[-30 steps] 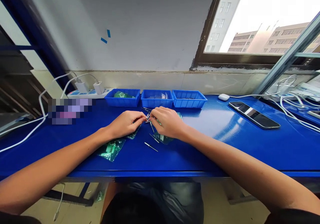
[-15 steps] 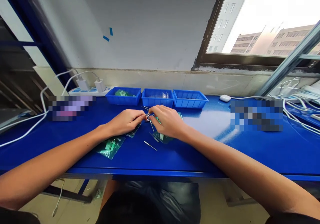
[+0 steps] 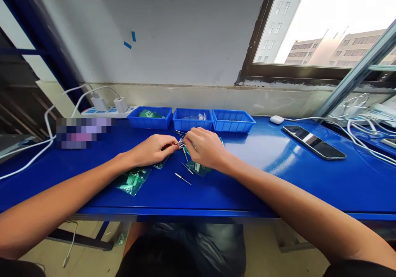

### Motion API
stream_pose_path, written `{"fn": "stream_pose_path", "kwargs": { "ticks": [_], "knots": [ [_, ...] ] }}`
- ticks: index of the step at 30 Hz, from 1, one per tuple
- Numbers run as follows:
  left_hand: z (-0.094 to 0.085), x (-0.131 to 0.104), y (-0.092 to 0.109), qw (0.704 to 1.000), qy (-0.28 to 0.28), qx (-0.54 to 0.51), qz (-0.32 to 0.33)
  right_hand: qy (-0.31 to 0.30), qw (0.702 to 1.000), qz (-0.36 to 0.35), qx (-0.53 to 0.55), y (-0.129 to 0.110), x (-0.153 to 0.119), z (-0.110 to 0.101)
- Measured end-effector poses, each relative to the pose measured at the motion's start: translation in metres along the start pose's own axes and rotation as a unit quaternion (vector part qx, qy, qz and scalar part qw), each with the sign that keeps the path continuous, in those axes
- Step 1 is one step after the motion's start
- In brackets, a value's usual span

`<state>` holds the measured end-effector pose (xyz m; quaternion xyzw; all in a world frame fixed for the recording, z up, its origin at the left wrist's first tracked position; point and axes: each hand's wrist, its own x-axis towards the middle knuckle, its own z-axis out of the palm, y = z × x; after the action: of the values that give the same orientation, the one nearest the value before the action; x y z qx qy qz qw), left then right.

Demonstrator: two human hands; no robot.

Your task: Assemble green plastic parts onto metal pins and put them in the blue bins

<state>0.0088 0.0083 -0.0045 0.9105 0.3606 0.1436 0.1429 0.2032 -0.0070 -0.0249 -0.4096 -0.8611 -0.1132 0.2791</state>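
My left hand (image 3: 157, 148) and my right hand (image 3: 204, 147) meet over the middle of the blue table. Between their fingertips are thin metal rivets (image 3: 182, 142); both hands are closed on them. One loose rivet (image 3: 183, 178) lies in front, and several others lie beside and beneath my right hand. A green packet (image 3: 133, 181) rests below my left wrist. Another green packet (image 3: 199, 168) is partly hidden under my right hand.
Along the wall stand a left blue bin (image 3: 150, 118) with green packets, a middle bin (image 3: 192, 120) with clear bags and a right bin (image 3: 233, 122). A phone (image 3: 314, 142), white case (image 3: 276, 119), power strip (image 3: 108, 112) and cables (image 3: 360, 134) lie around.
The view has shifted slightly, so everything sits a little further left. Both hands stay together at the rivets, with small changes of the fingers.
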Motion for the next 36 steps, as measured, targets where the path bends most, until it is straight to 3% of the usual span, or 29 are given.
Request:
{"fn": "stream_pose_path", "kwargs": {
  "ticks": [12, 26, 36],
  "knots": [
    [-0.0002, 0.0019, -0.0002, 1.0, 0.012, -0.009, 0.0, -0.003, 1.0, -0.004, 0.003, -0.0001, -0.0003, -0.0008],
    [-0.0009, 0.0033, 0.0015, 1.0, 0.004, -0.001, 0.018, -0.054, 0.998, 0.003, -0.015, -0.0002, 0.0004, -0.0018],
    [-0.0015, 0.0018, 0.0003, 1.0, 0.0, 0.001, 0.02, -0.046, 0.999, -0.001, -0.023, 0.0017, 0.0011, -0.0066]
  ]
}}
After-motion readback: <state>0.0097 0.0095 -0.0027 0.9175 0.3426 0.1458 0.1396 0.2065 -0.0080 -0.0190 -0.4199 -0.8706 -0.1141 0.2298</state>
